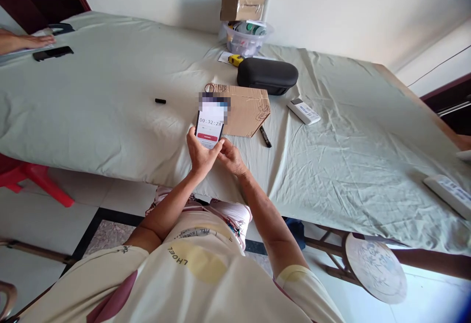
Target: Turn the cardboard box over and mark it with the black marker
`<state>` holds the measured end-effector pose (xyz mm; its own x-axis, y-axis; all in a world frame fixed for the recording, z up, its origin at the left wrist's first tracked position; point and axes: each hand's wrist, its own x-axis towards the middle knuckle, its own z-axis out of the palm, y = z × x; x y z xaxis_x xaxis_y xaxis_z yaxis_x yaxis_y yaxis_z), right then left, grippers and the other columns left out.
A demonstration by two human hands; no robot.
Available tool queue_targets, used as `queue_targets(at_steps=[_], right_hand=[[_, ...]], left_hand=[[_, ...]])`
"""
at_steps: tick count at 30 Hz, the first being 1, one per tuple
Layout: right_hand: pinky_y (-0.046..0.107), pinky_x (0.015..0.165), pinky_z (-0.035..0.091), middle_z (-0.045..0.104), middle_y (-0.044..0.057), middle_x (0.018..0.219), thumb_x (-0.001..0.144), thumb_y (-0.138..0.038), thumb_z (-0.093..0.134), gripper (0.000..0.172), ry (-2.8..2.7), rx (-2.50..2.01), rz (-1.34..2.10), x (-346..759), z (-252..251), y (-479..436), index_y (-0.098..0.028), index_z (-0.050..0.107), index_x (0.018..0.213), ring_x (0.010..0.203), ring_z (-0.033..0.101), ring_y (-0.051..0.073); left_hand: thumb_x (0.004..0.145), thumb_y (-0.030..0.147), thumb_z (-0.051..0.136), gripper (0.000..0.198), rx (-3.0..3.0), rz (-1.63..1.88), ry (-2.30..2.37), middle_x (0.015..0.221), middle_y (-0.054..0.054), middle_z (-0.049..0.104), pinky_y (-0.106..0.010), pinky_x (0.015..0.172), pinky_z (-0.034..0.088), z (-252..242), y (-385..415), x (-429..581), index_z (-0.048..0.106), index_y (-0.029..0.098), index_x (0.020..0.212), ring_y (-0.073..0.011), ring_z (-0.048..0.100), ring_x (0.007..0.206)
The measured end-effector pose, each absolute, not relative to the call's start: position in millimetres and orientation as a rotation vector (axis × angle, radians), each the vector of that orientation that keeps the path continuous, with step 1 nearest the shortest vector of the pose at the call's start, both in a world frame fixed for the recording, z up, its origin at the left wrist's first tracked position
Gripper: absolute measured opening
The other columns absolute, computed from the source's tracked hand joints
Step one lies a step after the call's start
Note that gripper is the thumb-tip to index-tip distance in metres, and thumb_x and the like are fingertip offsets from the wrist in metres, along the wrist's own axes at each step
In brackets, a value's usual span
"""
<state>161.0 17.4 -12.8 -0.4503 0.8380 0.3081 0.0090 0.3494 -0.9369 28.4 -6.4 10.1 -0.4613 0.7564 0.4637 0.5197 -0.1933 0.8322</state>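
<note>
A smartphone (209, 127) is held upright in front of me, its screen showing a running-time readout and a red button. My left hand (200, 155) wraps around its lower left side, thumb along the bottom. At the phone's lower right corner, my right hand (231, 156) is closed with its fingertips touching the edge. Just behind the phone lies a cardboard box (245, 109) with dark pen drawings on it. A black marker (265, 137) rests by the box's right side, and a small black cap (160, 101) lies to the left.
Behind the box sit a black hard case (268, 75), a yellow tape measure (235, 60) and a plastic basket (243, 43) under another carton (243, 4). A white packet (303, 111) lies rightward. Another person's hand (37, 41) rests near a black object (53, 53) at far left.
</note>
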Motion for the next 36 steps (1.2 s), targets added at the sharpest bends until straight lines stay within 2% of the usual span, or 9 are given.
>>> queue_targets(at_steps=[5, 9, 12, 17, 20, 24, 29, 31, 36], right_hand=[[0.042, 0.090, 0.065, 0.075, 0.008, 0.109, 0.093, -0.071, 0.068, 0.060, -1.789, -0.788, 1.180, 163, -12, 18, -0.024, 0.063, 0.130, 0.098, 0.075, 0.024], [0.035, 0.076, 0.060, 0.075, 0.004, 0.092, 0.096, -0.065, 0.068, 0.057, -1.796, -0.905, 1.045, 170, -12, 21, -0.025, 0.063, 0.137, 0.078, 0.068, 0.018], [0.031, 0.072, 0.055, 0.073, 0.001, 0.085, 0.101, -0.055, 0.061, 0.045, -1.739, -0.997, 0.900, 175, -13, 25, -0.025, 0.067, 0.133, 0.071, 0.063, 0.015], [0.030, 0.075, 0.053, 0.075, 0.002, 0.085, 0.100, -0.038, 0.056, 0.036, -1.779, -1.117, 0.795, 177, -13, 29, -0.023, 0.071, 0.129, 0.072, 0.065, 0.015], [0.033, 0.084, 0.055, 0.078, 0.006, 0.093, 0.100, -0.028, 0.053, 0.036, -1.914, -1.212, 0.680, 178, -12, 29, -0.021, 0.073, 0.128, 0.083, 0.070, 0.019], [0.045, 0.107, 0.052, 0.075, 0.015, 0.128, 0.099, -0.024, 0.059, 0.037, -2.186, -1.289, 0.441, 180, -11, 27, -0.018, 0.074, 0.132, 0.119, 0.067, 0.029], [0.052, 0.108, 0.051, 0.064, 0.015, 0.148, 0.105, -0.037, 0.059, 0.038, -2.401, -1.357, 0.236, 183, -9, 16, -0.028, 0.072, 0.140, 0.134, 0.057, 0.034], [0.052, 0.110, 0.050, 0.063, 0.014, 0.148, 0.107, -0.038, 0.057, 0.037, -2.428, -1.308, 0.221, 186, -9, 11, -0.030, 0.072, 0.140, 0.136, 0.056, 0.033], [0.050, 0.115, 0.049, 0.064, 0.013, 0.146, 0.108, -0.036, 0.056, 0.035, -2.421, -1.227, 0.257, 199, -13, -10, -0.029, 0.073, 0.137, 0.137, 0.058, 0.029]], left_hand=[[0.073, 0.047, 0.090, 0.093, 1.511, 1.750, 1.860, 0.142, -0.021, 0.058, -0.050, 0.116, 0.050, 3, -2, 23, 0.038, 0.018, 0.145, -0.0358, 0.060, 0.134], [0.069, 0.042, 0.092, 0.094, 1.501, 1.690, 2.008, 0.140, -0.020, 0.061, -0.051, 0.116, 0.050, 0, 8, -6, 0.042, 0.017, 0.145, -0.0374, 0.061, 0.133], [0.068, 0.038, 0.090, 0.091, 1.419, 1.504, 2.199, 0.139, -0.020, 0.062, -0.053, 0.118, 0.049, 3, 15, -44, 0.045, 0.015, 0.145, -0.0388, 0.061, 0.134], [0.071, 0.039, 0.085, 0.085, 1.311, 1.072, 2.503, 0.137, -0.028, 0.064, -0.062, 0.120, 0.044, 6, 18, -101, 0.052, 0.006, 0.142, -0.0460, 0.057, 0.139], [0.073, 0.041, 0.084, 0.082, 1.320, 0.952, 2.604, 0.136, -0.028, 0.065, -0.066, 0.120, 0.041, 1, 16, -114, 0.054, 0.007, 0.141, -0.0476, 0.056, 0.139], [0.079, 0.044, 0.082, 0.083, 1.466, 0.926, 2.611, 0.147, -0.030, 0.058, -0.073, 0.121, 0.035, -8, 11, -113, 0.051, 0.012, 0.149, -0.0491, 0.047, 0.148], [0.089, 0.036, 0.072, 0.069, 1.778, 1.065, 2.454, 0.165, -0.030, 0.041, -0.077, 0.123, 0.027, -16, 4, -99, 0.052, 0.015, 0.152, -0.0506, 0.026, 0.162], [0.094, 0.034, 0.066, 0.057, 2.036, 1.048, 2.248, 0.164, -0.027, 0.046, -0.075, 0.125, 0.027, -18, 0, -92, 0.058, 0.017, 0.147, -0.0482, 0.028, 0.162], [0.102, 0.028, 0.053, 0.037, 2.509, 0.700, 1.708, 0.150, -0.020, 0.062, -0.058, 0.124, 0.041, -19, -10, -76, 0.070, 0.019, 0.133, -0.0377, 0.052, 0.149]])
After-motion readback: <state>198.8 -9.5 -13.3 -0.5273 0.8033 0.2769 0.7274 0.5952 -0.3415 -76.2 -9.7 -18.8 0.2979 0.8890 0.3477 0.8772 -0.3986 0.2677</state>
